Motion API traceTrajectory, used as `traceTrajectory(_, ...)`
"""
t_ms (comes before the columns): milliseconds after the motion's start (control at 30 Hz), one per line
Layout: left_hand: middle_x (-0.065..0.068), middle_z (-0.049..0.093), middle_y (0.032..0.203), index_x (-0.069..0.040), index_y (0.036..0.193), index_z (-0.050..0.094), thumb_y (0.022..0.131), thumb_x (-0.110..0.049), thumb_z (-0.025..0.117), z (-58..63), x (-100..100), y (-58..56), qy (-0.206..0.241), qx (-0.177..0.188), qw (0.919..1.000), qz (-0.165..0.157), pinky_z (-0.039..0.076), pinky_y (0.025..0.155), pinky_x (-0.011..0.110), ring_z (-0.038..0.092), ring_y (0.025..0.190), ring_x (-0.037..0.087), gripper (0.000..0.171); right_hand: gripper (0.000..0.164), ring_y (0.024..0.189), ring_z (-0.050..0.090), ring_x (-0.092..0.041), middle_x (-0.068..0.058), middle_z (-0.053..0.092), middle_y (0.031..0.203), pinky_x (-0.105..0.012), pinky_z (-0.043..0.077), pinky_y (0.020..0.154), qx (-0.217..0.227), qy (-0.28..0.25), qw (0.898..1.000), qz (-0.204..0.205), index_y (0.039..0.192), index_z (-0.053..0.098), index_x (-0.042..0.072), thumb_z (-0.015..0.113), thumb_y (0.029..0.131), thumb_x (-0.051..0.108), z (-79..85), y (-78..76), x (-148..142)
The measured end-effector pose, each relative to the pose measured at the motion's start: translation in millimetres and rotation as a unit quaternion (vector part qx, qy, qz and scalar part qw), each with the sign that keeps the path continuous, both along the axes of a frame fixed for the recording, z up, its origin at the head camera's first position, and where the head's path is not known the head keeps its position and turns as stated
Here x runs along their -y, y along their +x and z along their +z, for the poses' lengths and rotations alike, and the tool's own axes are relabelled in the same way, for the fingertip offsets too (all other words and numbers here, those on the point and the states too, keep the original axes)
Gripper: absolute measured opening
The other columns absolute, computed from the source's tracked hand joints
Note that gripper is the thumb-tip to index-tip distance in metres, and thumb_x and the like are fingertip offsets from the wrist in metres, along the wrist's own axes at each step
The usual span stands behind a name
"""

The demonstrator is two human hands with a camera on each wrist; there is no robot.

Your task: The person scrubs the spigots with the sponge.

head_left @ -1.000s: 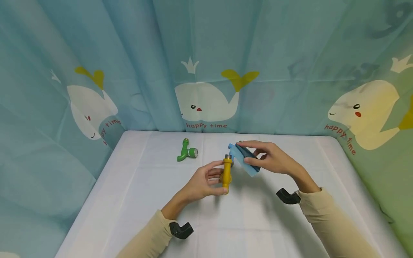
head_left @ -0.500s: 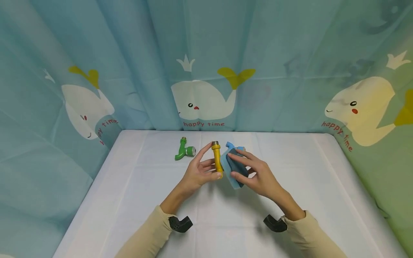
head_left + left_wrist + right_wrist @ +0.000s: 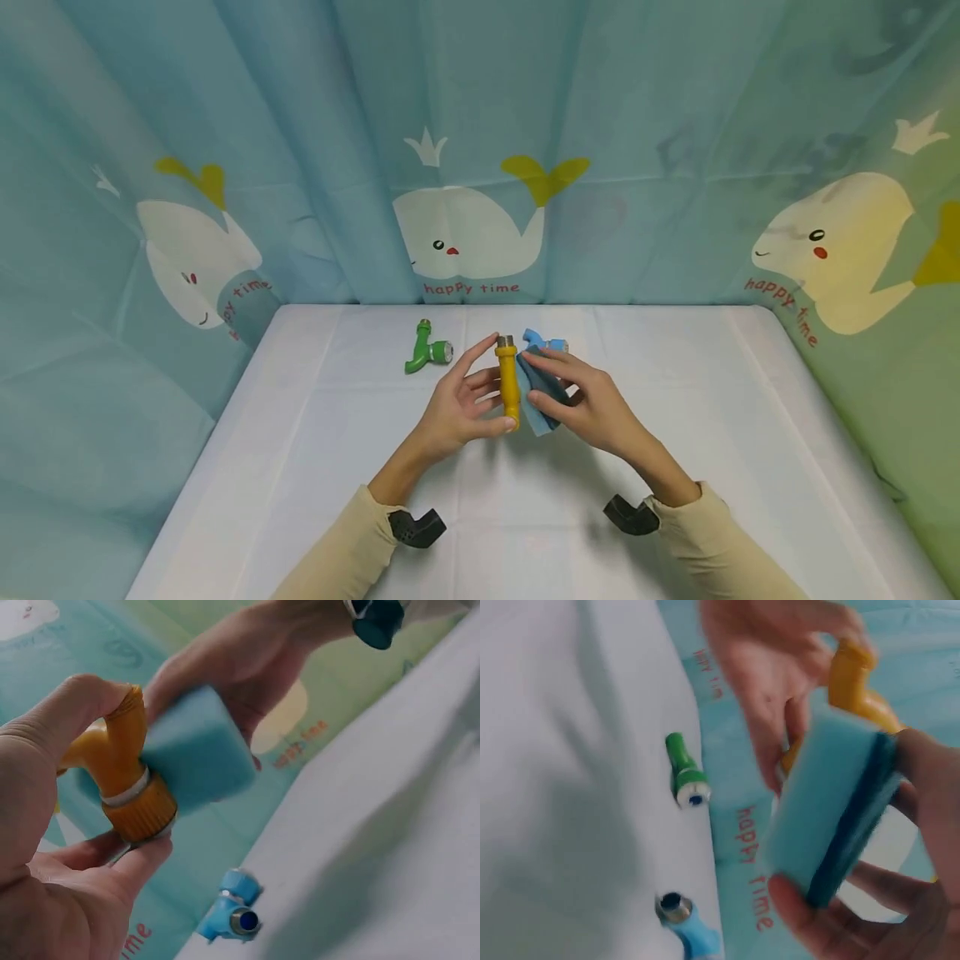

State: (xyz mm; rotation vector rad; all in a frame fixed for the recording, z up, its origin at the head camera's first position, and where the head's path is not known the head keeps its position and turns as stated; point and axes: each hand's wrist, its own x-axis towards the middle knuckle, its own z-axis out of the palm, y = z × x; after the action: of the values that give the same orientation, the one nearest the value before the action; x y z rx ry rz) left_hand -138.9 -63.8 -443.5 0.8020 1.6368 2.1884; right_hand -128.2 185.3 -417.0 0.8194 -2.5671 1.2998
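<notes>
My left hand (image 3: 457, 412) grips a yellow faucet (image 3: 508, 385) between thumb and fingers, its metal threaded end pointing away from me. In the left wrist view the thumb lies on the spout of the faucet (image 3: 124, 750) and fingers support its ribbed knob. My right hand (image 3: 596, 408) holds a light-blue sponge (image 3: 534, 408) with a darker scouring layer, close against the faucet's right side. The right wrist view has the sponge (image 3: 829, 802) covering part of the yellow faucet. Whether the two touch all along is hidden.
A green faucet (image 3: 424, 350) lies on the white-covered table (image 3: 337, 467) to the left, behind the left hand. A blue faucet (image 3: 551, 343) lies behind the sponge. Blue curtain (image 3: 315, 167) with whale prints borders the table's back and sides.
The right hand has brought the sponge left and toward me, up to the yellow faucet, uncovering the blue faucet. The left hand has shifted slightly left and changed the yellow faucet's tilt.
</notes>
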Motion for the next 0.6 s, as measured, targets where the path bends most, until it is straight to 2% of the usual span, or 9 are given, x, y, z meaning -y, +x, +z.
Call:
traceTrajectory(67, 0.027, 0.048, 0.149, -0.023, 0.164, 0.024, 0.083, -0.001, 0.084, 0.0, 0.5, 0.8, 0.008, 0.006, 0.9999, 0.004, 0.048, 0.108, 0.043, 0.054, 0.131, 0.038, 0.104, 0.052, 0.124, 0.062, -0.036, -0.016, 0.056, 0.147, -0.044, 0.061, 0.083, -0.017, 0.024, 0.999, -0.018, 0.143, 0.064, 0.019, 0.079, 0.093, 0.022, 0.1, 0.2, 1.4)
traceTrajectory(133, 0.028, 0.048, 0.149, -0.021, 0.165, 0.022, 0.083, -0.001, 0.084, -0.1, 0.8, 1.4, 0.012, 0.016, 0.9998, 0.009, 0.048, 0.108, 0.042, 0.055, 0.129, 0.037, 0.104, 0.054, 0.115, 0.066, -0.036, -0.017, 0.056, 0.146, -0.045, 0.062, 0.078, -0.024, 0.021, 0.999, -0.041, 0.142, 0.064, 0.019, 0.081, 0.091, 0.02, -0.3, 1.5, 2.4)
traceTrajectory(300, 0.031, 0.049, 0.147, -0.027, 0.165, 0.021, 0.084, -0.001, 0.082, 2.7, -1.7, 0.9, 0.021, 0.042, 0.9985, 0.028, 0.051, 0.105, 0.041, 0.059, 0.124, 0.036, 0.104, 0.057, 0.106, 0.069, -0.035, -0.019, 0.052, 0.15, -0.03, 0.06, 0.062, -0.034, -0.001, 0.998, -0.062, 0.144, 0.062, 0.019, 0.081, 0.091, 0.02, -3.4, 6.9, 8.5)
traceTrajectory(400, 0.03, 0.052, 0.143, -0.031, 0.164, 0.021, 0.085, 0.001, 0.078, 3.1, -3.6, 0.1, 0.022, 0.063, 0.9969, 0.04, 0.055, 0.099, 0.038, 0.062, 0.119, 0.033, 0.102, 0.057, 0.112, 0.067, -0.036, -0.018, 0.053, 0.149, -0.027, 0.058, 0.061, -0.063, 0.0, 0.995, -0.079, 0.142, 0.063, 0.02, 0.083, 0.088, 0.019, -6.1, 9.4, 11.0)
traceTrajectory(533, 0.029, 0.054, 0.138, -0.035, 0.163, 0.021, 0.087, 0.002, 0.074, 1.6, -5.5, -1.2, 0.021, 0.084, 0.9949, 0.052, 0.057, 0.093, 0.034, 0.064, 0.114, 0.03, 0.099, 0.059, 0.12, 0.063, -0.037, -0.015, 0.052, 0.15, -0.033, 0.06, 0.063, -0.084, -0.021, 0.995, -0.055, 0.142, 0.063, 0.019, 0.084, 0.087, 0.015, -8.0, 12.0, 13.8)
traceTrajectory(600, 0.03, 0.053, 0.138, -0.036, 0.163, 0.021, 0.088, -0.001, 0.073, 0.6, -6.1, -1.5, 0.022, 0.088, 0.9943, 0.056, 0.057, 0.093, 0.034, 0.064, 0.113, 0.03, 0.098, 0.059, 0.124, 0.061, -0.039, -0.014, 0.052, 0.151, -0.038, 0.062, 0.068, -0.092, -0.01, 0.995, -0.044, 0.143, 0.063, 0.02, 0.083, 0.087, 0.016, -9.1, 12.4, 14.5)
